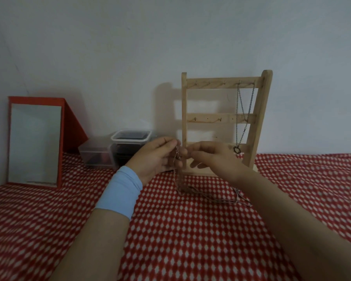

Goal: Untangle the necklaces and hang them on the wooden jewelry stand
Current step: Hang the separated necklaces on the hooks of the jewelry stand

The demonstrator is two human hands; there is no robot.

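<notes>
I see the wooden jewelry stand (211,118) upright near the far edge of the red cloth (190,240), three rails with small hooks. One silver chain (237,128) with a ring pendant hangs from the top rail's right-hand hooks. The tangled necklaces (178,175), thin silvery strands, perhaps two or three, rise from the cloth in front, pinched by the left hand (156,157) and right hand (213,157), tails trailing right.

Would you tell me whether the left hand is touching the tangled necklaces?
Touching: the head view shows the left hand pinching the tangled necklaces.
</notes>
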